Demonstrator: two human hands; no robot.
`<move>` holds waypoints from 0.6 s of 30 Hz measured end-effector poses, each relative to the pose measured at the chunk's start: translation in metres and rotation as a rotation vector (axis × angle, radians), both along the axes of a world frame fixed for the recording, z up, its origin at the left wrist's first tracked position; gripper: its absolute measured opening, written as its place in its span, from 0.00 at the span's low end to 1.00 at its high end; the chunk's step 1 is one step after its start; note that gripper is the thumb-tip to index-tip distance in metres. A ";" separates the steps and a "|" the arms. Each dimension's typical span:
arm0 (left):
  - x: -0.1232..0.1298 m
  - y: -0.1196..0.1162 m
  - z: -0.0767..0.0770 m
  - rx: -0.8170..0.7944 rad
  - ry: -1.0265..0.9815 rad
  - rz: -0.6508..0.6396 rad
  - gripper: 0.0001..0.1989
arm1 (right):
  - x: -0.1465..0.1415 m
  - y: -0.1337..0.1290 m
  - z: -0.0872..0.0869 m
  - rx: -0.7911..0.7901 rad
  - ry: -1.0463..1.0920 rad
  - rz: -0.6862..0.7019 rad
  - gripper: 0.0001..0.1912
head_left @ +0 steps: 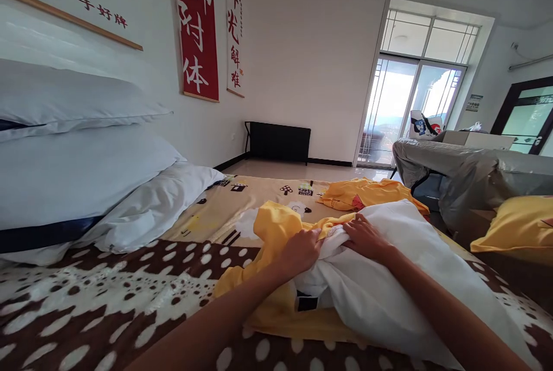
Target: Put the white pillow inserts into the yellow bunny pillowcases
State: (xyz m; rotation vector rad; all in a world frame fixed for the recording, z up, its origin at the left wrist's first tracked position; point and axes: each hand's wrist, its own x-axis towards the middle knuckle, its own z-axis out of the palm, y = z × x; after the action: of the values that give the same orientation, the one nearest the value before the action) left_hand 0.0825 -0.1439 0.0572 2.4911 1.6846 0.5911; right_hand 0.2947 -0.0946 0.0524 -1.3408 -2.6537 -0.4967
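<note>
A yellow pillowcase (276,224) lies bunched on the patterned blanket (151,296), partly under and around one end of a white pillow (415,244). My left hand (302,253) is closed on the yellow cloth near its edge. Close beside it, my right hand (365,237) is closed where the yellow cloth meets the white pillow's end; its fingertips are partly hidden in the folds. The pillow stretches from there toward the lower right, beneath my right forearm. A dark label patch (307,302) shows below my left hand.
White pillows (78,169) are stacked at the left. Another yellow cloth (371,191) lies at the blanket's far edge. On the right are a yellow pillow (518,224) and plastic-covered furniture (466,163). A black panel (280,142) stands by the far wall.
</note>
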 end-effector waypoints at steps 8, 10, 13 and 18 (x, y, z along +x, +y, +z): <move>-0.017 0.009 0.018 0.073 0.102 0.080 0.14 | -0.025 -0.040 -0.014 0.033 -0.093 0.015 0.11; -0.009 0.013 0.024 0.102 0.121 0.087 0.12 | -0.039 -0.053 -0.015 0.036 -0.152 0.048 0.11; 0.004 0.026 0.032 0.130 0.113 0.120 0.12 | -0.060 -0.071 -0.015 0.044 -0.214 0.106 0.11; 0.034 0.032 0.043 0.184 0.078 0.166 0.15 | -0.080 -0.066 -0.017 0.102 -0.151 0.128 0.12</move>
State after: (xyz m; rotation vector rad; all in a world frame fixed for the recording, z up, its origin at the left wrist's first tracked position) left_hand 0.1162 -0.1118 0.1001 2.5425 1.9644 0.7029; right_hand 0.2146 -0.1603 0.0357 -1.1390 -2.7679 -0.7314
